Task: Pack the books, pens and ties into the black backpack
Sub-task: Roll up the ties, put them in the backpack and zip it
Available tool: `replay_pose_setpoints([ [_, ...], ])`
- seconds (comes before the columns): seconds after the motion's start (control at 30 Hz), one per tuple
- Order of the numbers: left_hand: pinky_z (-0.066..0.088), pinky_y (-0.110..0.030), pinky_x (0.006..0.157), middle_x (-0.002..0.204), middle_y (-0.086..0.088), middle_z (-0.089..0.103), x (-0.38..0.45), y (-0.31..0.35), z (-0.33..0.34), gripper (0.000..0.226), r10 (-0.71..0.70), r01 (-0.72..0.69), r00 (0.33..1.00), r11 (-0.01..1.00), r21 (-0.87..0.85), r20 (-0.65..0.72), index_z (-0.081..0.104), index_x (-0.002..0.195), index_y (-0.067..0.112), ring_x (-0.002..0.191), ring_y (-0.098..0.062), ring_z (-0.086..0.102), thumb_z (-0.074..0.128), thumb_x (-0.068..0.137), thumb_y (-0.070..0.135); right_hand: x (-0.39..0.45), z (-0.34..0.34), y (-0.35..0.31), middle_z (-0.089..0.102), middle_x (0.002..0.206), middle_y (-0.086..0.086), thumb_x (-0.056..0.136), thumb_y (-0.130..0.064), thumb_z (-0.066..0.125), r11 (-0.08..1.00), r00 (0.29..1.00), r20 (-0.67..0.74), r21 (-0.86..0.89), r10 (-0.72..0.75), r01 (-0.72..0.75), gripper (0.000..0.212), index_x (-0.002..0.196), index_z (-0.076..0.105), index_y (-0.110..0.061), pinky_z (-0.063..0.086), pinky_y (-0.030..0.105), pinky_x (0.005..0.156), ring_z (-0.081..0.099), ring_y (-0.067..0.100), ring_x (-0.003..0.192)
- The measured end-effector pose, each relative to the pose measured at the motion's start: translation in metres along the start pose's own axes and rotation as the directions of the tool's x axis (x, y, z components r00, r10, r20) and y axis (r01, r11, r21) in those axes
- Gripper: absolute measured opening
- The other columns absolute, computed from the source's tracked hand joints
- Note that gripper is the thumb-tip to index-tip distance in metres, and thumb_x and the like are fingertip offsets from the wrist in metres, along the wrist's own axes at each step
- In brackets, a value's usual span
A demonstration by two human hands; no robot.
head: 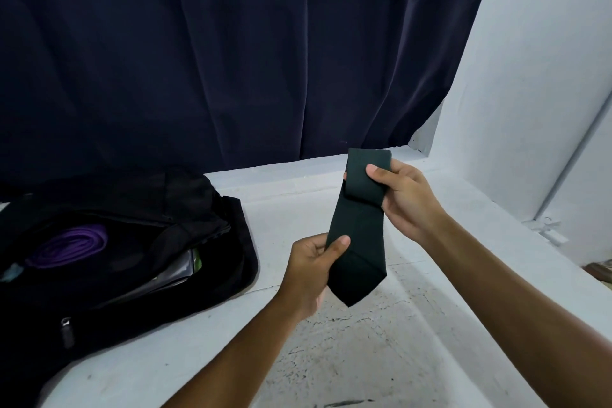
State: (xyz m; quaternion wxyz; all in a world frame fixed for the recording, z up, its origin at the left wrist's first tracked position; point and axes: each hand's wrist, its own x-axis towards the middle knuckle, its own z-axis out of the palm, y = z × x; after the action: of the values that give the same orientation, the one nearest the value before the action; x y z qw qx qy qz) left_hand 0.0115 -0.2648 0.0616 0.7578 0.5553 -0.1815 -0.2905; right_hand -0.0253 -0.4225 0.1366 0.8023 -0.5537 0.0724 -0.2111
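A black fabric backpack [132,275] lies flat on the white, speckled worktop [381,341] at the left, its main compartment unzipped and gaping. Inside it rests a coiled purple tie [71,247], with the edges of glossy books [180,270] showing just beside it. To the right, above the worktop, a folded dark green tie [359,235] is held up: the left hand [313,272] has its grip pinched on the lower edge, the right hand [402,200] clamped on the folded top.

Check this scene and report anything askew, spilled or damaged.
Nothing stands out. Both hands, left and right, hold the folded dark green tie above the white surface. The black backpack lies open with a coiled purple tie inside.
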Motion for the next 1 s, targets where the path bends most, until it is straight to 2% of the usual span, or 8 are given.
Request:
replay_pose_setpoints([
  [0.23, 0.055, -0.027, 0.054, 0.083, -0.019, 0.073, -0.007, 0.025, 0.007, 0.025, 0.078, -0.097, 0.99, 0.981, -0.166, -0.116, 0.054, 0.115, 0.014, 0.076, -0.024, 0.072, 0.061, 0.093, 0.005, -0.002, -0.01, 0.018, 0.073, 0.094, 0.007, 0.097, -0.002, 0.051, 0.903, 0.982, 0.152, -0.399, -0.108, 0.161, 0.018, 0.11, 0.062, 0.0, 0.054, 0.027, 0.075, 0.069, 0.018, 0.087],
  [0.43, 0.06, -0.03, 0.056, 0.092, -0.027, 0.072, 0.01, 0.056, 0.004, 0.024, -0.009, -0.003, 0.999, 0.938, -0.348, -0.034, 0.053, 0.121, 0.006, 0.078, -0.034, 0.074, 0.053, 0.097, 0.006, -0.004, -0.014, 0.024, 0.07, 0.104, 0.008, 0.096, -0.047, 0.033, 0.965, 0.936, 0.318, -0.255, 0.149, -0.067, 0.051, 0.106, 0.066, -0.009, 0.051, 0.039, 0.095, 0.064, 0.024, 0.105],
  [0.53, 0.062, -0.034, 0.069, 0.097, -0.028, 0.071, 0.019, 0.062, 0.0, 0.025, -0.086, 0.089, 0.996, 0.899, -0.428, 0.026, 0.049, 0.126, 0.005, 0.087, -0.036, 0.073, 0.049, 0.101, 0.013, -0.004, -0.021, 0.025, 0.06, 0.13, 0.02, 0.085, -0.056, 0.059, 0.969, 0.882, 0.403, -0.136, 0.244, -0.206, 0.07, 0.13, 0.054, -0.003, 0.048, 0.043, 0.101, 0.057, 0.034, 0.121],
  [0.63, 0.061, -0.038, 0.081, 0.105, -0.032, 0.068, 0.026, 0.067, -0.004, 0.028, -0.124, 0.13, 0.991, 0.875, -0.467, 0.042, 0.047, 0.123, 0.005, 0.098, -0.039, 0.071, 0.051, 0.1, 0.02, -0.006, -0.025, 0.029, 0.064, 0.122, 0.022, 0.064, -0.038, 0.087, 0.951, 0.863, 0.403, -0.177, 0.304, -0.253, 0.076, 0.121, 0.059, 0.003, 0.054, 0.036, 0.092, 0.062, 0.033, 0.113],
  [0.7, 0.062, -0.035, 0.076, 0.106, -0.029, 0.07, 0.031, 0.067, -0.005, 0.03, -0.089, 0.09, 0.996, 0.923, -0.373, 0.02, 0.049, 0.125, 0.005, 0.099, -0.035, 0.071, 0.055, 0.098, 0.015, -0.008, -0.027, 0.032, 0.067, 0.117, 0.021, 0.064, -0.026, 0.087, 0.94, 0.865, 0.379, -0.218, 0.328, -0.261, 0.065, 0.116, 0.062, 0.003, 0.055, 0.03, 0.086, 0.065, 0.029, 0.109],
  [0.77, 0.059, -0.025, 0.068, 0.104, -0.016, 0.074, 0.033, 0.062, -0.005, 0.03, 0.06, -0.06, 0.997, 0.998, 0.001, -0.049, 0.057, 0.122, 0.007, 0.096, -0.023, 0.073, 0.064, 0.093, 0.011, -0.01, -0.028, 0.033, 0.069, 0.113, 0.02, 0.074, -0.012, 0.08, 0.933, 0.865, 0.359, -0.209, 0.352, -0.293, 0.047, 0.114, 0.062, 0.004, 0.056, 0.029, 0.082, 0.068, 0.027, 0.103],
  [0.87, 0.054, -0.017, 0.074, 0.094, 0.003, 0.076, 0.034, 0.05, -0.007, 0.028, 0.288, -0.248, 0.957, 0.846, 0.473, -0.014, 0.068, 0.107, 0.016, 0.091, -0.011, 0.071, 0.079, 0.081, 0.016, -0.012, -0.024, 0.032, 0.07, 0.106, 0.019, 0.085, 0.0, 0.062, 0.924, 0.854, 0.358, -0.21, 0.378, -0.321, 0.026, 0.111, 0.063, 0.005, 0.057, 0.029, 0.077, 0.07, 0.026, 0.096],
  [1.0, 0.054, -0.022, 0.079, 0.104, -0.002, 0.074, 0.035, 0.041, -0.007, 0.032, 0.065, -0.047, 0.997, 0.946, 0.32, -0.045, 0.067, 0.112, 0.016, 0.099, -0.015, 0.068, 0.076, 0.083, 0.025, -0.014, -0.018, 0.028, 0.069, 0.107, 0.021, 0.084, -0.003, 0.058, 0.923, 0.857, 0.346, -0.173, 0.383, -0.343, 0.029, 0.11, 0.064, 0.007, 0.058, 0.032, 0.078, 0.069, 0.028, 0.096],
])
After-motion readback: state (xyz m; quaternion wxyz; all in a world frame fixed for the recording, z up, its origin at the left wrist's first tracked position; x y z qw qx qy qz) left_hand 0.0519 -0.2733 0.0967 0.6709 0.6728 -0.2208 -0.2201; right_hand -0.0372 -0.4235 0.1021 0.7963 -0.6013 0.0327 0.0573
